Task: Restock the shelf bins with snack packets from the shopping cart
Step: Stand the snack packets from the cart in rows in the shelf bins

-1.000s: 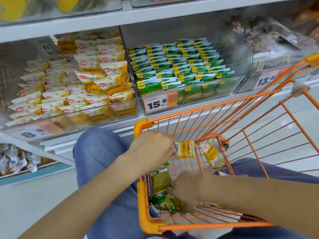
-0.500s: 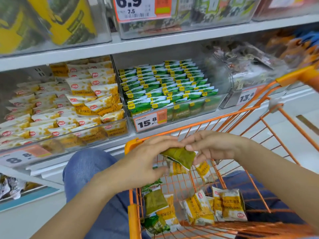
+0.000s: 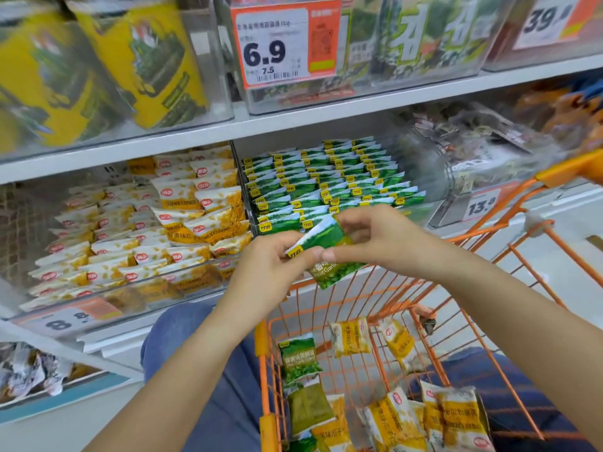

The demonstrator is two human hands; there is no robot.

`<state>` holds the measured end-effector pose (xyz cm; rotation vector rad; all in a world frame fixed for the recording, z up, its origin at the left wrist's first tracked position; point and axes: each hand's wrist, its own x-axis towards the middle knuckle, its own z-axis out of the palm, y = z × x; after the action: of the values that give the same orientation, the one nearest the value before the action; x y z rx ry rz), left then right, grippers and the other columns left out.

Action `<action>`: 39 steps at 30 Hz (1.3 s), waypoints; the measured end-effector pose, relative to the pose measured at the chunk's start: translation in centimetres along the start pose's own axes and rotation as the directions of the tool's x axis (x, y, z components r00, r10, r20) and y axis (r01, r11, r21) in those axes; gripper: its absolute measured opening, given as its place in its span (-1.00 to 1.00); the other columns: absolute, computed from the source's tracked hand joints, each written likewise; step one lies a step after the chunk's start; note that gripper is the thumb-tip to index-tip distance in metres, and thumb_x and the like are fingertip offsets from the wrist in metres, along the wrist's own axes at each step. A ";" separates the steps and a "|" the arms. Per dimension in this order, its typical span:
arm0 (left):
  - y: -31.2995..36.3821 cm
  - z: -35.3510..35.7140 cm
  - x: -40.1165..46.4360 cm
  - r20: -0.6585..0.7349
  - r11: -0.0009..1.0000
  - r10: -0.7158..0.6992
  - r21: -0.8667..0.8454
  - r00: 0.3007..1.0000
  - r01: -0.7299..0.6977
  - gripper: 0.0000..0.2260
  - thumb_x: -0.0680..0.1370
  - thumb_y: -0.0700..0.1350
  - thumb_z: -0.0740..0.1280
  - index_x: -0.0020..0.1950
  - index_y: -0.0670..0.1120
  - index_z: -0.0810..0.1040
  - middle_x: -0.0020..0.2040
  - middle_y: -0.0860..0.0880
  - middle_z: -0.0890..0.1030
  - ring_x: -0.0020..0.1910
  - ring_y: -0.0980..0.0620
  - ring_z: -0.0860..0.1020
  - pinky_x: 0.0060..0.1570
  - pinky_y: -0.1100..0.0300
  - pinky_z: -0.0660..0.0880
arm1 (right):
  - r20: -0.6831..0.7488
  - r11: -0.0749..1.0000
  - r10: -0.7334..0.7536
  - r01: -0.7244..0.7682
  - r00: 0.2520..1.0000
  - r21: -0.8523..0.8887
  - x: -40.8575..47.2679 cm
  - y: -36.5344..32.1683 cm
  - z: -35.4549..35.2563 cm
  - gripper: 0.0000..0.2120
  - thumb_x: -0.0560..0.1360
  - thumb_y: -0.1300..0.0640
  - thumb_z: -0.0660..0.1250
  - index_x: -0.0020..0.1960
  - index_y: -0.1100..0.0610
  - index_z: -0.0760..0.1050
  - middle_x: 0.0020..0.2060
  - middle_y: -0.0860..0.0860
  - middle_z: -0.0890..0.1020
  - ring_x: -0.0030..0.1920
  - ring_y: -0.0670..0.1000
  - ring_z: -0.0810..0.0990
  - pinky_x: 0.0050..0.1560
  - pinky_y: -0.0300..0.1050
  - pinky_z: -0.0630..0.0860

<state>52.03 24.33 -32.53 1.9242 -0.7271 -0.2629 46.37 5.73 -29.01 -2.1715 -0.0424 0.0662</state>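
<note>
Pinching a green snack packet point(image 3: 329, 246) between both hands, I hold it above the orange shopping cart point(image 3: 509, 282), my left hand point(image 3: 270, 265) at its lower corner, my right hand point(image 3: 375, 239) at its top edge. Behind it sits the green-packet bin point(image 3: 326, 184); yellow packets point(image 3: 456, 415) lie in the cart.

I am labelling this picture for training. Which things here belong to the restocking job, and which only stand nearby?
Belong to the job:
- green packet, pinched by left hand and right hand
- green bin
- yellow bin
- cart with loose packets

Only nearby:
- 6.9 price tag
- yellow bags on the upper shelf
</note>
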 end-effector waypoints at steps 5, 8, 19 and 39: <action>0.3 -1.0 0.0 -0.076 0.846 0.102 0.531 0.992 -0.046 -0.69 0.55 0.27 0.19 -0.12 0.04 0.45 -0.43 0.05 0.51 -0.41 0.09 0.48 -0.42 0.08 0.36 | 0.141 0.987 0.000 0.022 0.990 -0.160 2.4 -0.1 -1.1 -0.60 0.36 0.08 0.53 -0.37 0.13 0.31 -0.50 -0.07 0.31 -0.41 -0.08 0.28 -0.37 -0.12 0.20; -1.4 -3.0 1.4 -0.110 0.665 0.274 0.739 0.955 -0.105 -0.64 0.58 0.19 0.10 0.00 -0.01 0.57 -0.09 0.00 0.65 0.00 -0.08 0.59 -0.04 0.01 0.53 | -0.037 0.988 0.026 -0.031 0.999 -0.154 4.6 0.6 -2.4 -0.78 0.39 0.16 0.50 -0.11 0.11 0.46 -0.42 0.02 0.45 -0.33 -0.03 0.40 -0.30 -0.09 0.33; -5.5 -3.6 3.2 -0.062 0.556 0.322 0.820 0.945 -0.136 -0.90 0.49 -0.17 0.41 -0.01 -0.11 0.59 0.28 -0.21 0.51 0.40 -0.27 0.32 0.41 -0.15 0.17 | -0.132 0.980 0.148 -0.127 0.980 0.154 11.1 2.3 2.1 -0.59 0.53 0.21 0.36 0.34 0.29 0.42 -0.03 0.10 0.57 0.03 0.03 0.56 0.22 0.01 0.50; -4.7 -2.4 2.5 -0.058 0.470 0.288 0.878 0.956 -0.089 -0.69 0.51 -0.06 0.40 0.22 -0.15 0.59 0.35 -0.21 0.46 0.43 -0.28 0.27 0.44 -0.23 0.10 | -0.390 0.974 -0.215 0.225 0.895 -0.020 5.2 3.0 2.5 -0.78 0.57 0.01 0.22 -0.06 0.06 0.62 -0.14 -0.01 0.69 -0.06 -0.06 0.64 0.03 -0.02 0.54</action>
<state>56.90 26.07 -35.23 2.7418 -1.0500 0.5832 51.37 6.41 -33.06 -2.1022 -0.0587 -0.4945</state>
